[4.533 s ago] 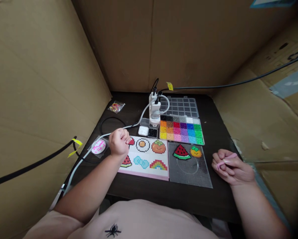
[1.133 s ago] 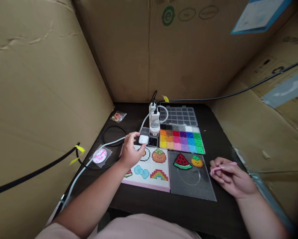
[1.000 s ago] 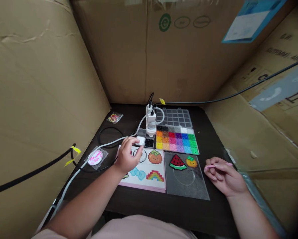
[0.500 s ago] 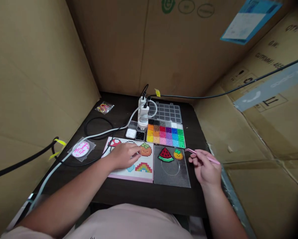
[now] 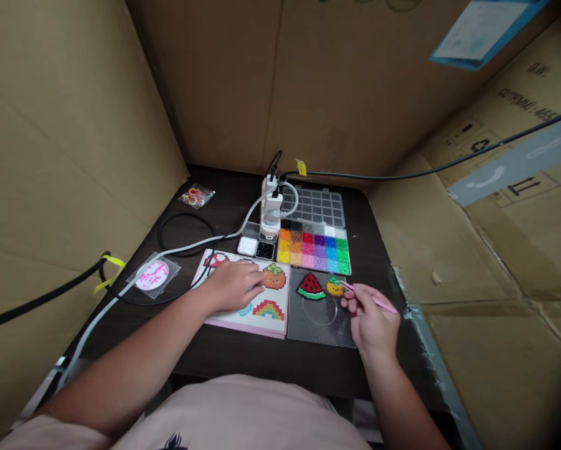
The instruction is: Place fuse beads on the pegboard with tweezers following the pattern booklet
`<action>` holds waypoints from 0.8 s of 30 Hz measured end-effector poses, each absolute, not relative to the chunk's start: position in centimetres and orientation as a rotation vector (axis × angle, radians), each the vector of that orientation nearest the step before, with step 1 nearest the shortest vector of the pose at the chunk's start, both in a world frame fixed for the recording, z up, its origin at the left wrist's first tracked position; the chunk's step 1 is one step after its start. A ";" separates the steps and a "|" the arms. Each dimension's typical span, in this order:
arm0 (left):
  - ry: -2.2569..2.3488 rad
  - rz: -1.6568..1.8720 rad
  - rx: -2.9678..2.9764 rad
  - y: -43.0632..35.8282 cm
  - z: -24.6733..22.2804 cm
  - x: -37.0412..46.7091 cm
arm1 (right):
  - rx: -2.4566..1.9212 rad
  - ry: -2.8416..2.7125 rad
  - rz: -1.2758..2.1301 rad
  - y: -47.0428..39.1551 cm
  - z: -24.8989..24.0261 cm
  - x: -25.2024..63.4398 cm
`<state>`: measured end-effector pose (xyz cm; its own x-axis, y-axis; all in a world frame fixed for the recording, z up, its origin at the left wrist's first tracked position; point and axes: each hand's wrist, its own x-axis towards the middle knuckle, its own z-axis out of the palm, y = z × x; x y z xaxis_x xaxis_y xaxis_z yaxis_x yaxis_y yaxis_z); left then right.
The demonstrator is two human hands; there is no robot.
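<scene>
My right hand [image 5: 373,315] pinches pink tweezers [image 5: 384,305], whose tips are over the small orange bead fruit with a green top [image 5: 335,288]. That fruit lies beside a bead watermelon slice [image 5: 311,286] on a clear pegboard [image 5: 322,334]. A clear ring outline shows below the two bead shapes. My left hand [image 5: 236,286] rests on a printed pattern sheet [image 5: 233,320] with its fingers curled beside the orange fruit picture; whether anything is under the fingers is hidden. A rainbow picture [image 5: 268,310] shows lower on the sheet.
Behind the pegboard is a bead box [image 5: 314,248] in many colours, with small white and black bead boxes [image 5: 264,250] to its left. A white power adapter [image 5: 270,215] stands behind, trailing cables. A pink-and-white disc [image 5: 152,275] lies left. Cardboard walls surround the table.
My right hand has moved left, bringing the tweezer tips from beside the pegboard to over the small orange fruit. The view has tilted slightly down. My left hand stays on the sheet.
</scene>
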<state>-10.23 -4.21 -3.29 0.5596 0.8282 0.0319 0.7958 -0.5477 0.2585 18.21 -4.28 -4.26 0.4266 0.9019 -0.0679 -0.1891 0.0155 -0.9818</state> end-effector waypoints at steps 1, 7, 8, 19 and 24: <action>1.362 0.245 2.558 -4.2 -3.3 -10.2 | -1.271 -0.738 0.972 -4.3 -4.2 18.1; 1.340 0.485 2.310 -3.9 -3.3 -10.7 | -1.223 -0.734 0.951 -4.4 -3.8 18.1; 1.354 0.511 2.280 -3.8 -3.2 -10.9 | -1.205 -0.732 0.936 -4.4 -3.7 18.2; 1.399 0.384 2.000 -3.6 -1.0 -13.4 | -1.077 -0.792 0.618 0.4 -1.7 22.5; 1.431 0.235 2.006 -3.5 -0.9 -13.7 | -1.158 -0.661 0.585 2.3 -4.1 23.7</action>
<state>-13.73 -3.48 -0.88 0.3869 0.8955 -0.2201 0.7781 -0.1889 0.5990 23.72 2.31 -4.11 0.6748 0.7185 0.1682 -0.0794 0.2972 -0.9515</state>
